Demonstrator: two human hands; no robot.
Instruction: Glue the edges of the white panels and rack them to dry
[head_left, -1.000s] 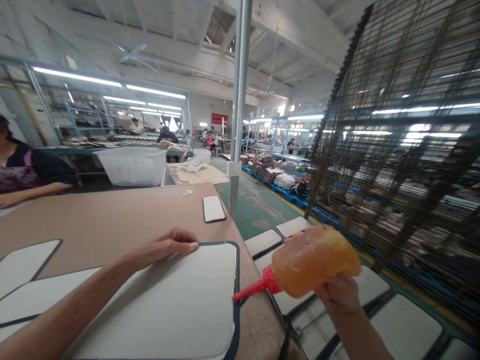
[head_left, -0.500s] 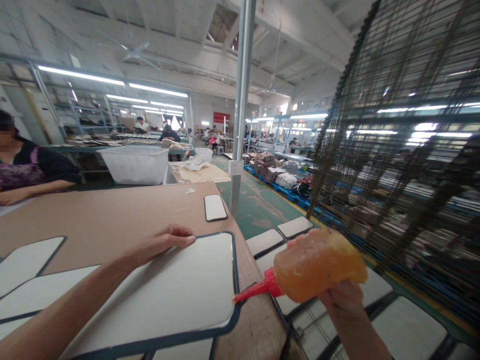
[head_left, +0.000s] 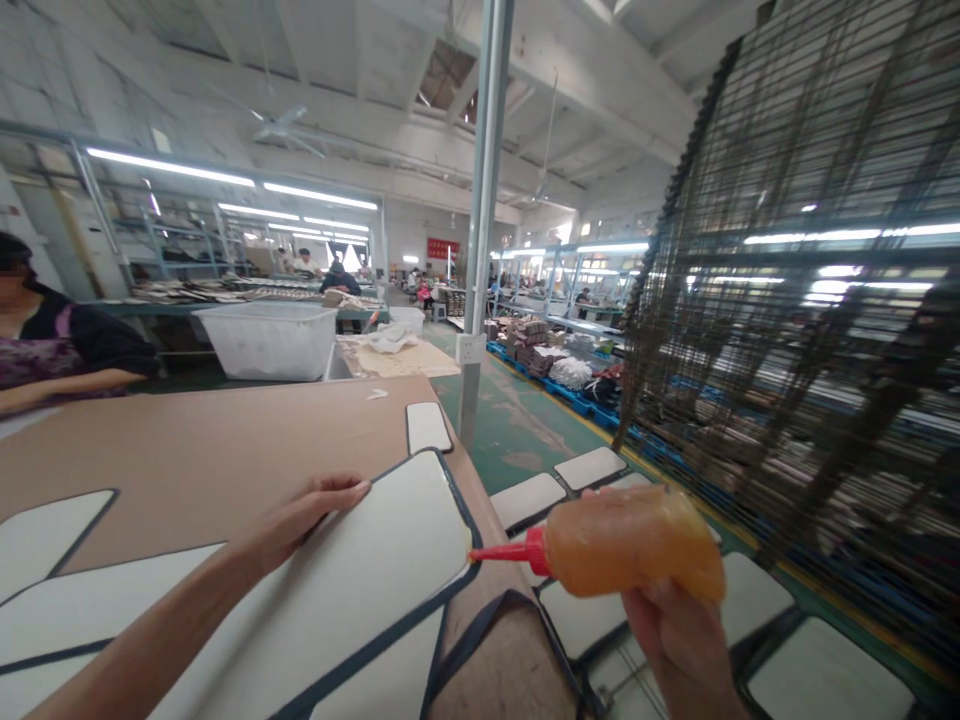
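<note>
My left hand (head_left: 330, 500) pinches the upper edge of a large white panel (head_left: 352, 590) with a dark border, which lies tilted over the brown table. My right hand (head_left: 667, 620) is wrapped round a squeeze bottle (head_left: 630, 545) of amber liquid, held on its side. The bottle's red nozzle (head_left: 506, 551) points left, its tip at the panel's right corner. A thin yellowish line shows along the panel's right edge. Beneath the panel, a dark strip (head_left: 487, 625) curves over the table's edge.
A small white panel (head_left: 428, 427) lies at the table's (head_left: 225, 430) far corner. More panels (head_left: 56, 535) are at left and on a rack (head_left: 832, 665) at lower right. A metal post (head_left: 480, 230) stands beyond. At far left sits a person (head_left: 67, 340); a white bin (head_left: 266, 340) stands behind the table.
The large panel has turned anticlockwise, and my left hand has shifted slightly left and down. The bottle has levelled out, its nozzle tip now higher, at the turned corner.
</note>
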